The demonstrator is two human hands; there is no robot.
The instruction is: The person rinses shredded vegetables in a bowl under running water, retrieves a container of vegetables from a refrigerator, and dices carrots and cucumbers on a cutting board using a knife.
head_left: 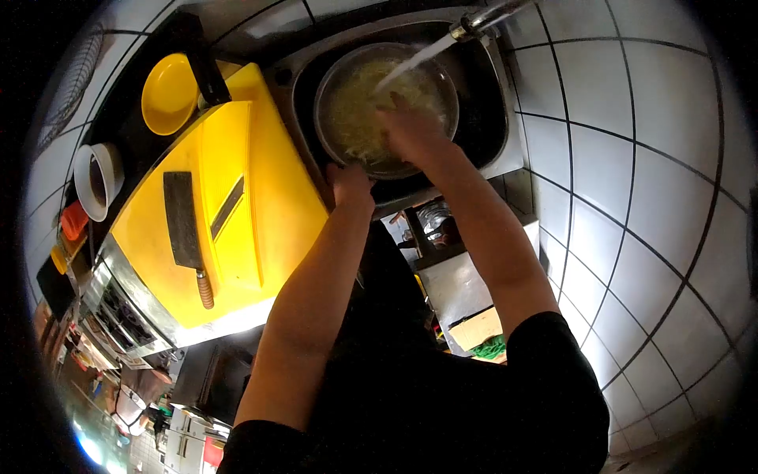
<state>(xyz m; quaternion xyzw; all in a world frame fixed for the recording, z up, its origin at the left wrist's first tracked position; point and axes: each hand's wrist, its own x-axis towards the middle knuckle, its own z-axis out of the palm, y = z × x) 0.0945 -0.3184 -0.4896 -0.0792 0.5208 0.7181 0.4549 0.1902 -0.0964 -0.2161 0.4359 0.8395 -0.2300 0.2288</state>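
Note:
Under the running tap (466,30), a round metal bowl (325,131) stands in the dark sink (488,118). Pale yellow, thin shredded strips (359,99) lie in water inside it; their exact kind is unclear. My right hand (412,133) reaches into the bowl among the strips, with fingers stretched out and partly hidden by the water. At the near left rim of the bowl, my left hand (350,183) grips the edge. The stream of water falls into the bowl just beyond my right fingers.
Left of the sink, a yellow cutting board (288,189) carries a cleaver (183,221) and a yellow slicer (237,158) with a slanted blade. Past it are a yellow plate (170,95) and a white bowl (99,182). A tiled wall (600,158) rises on the right.

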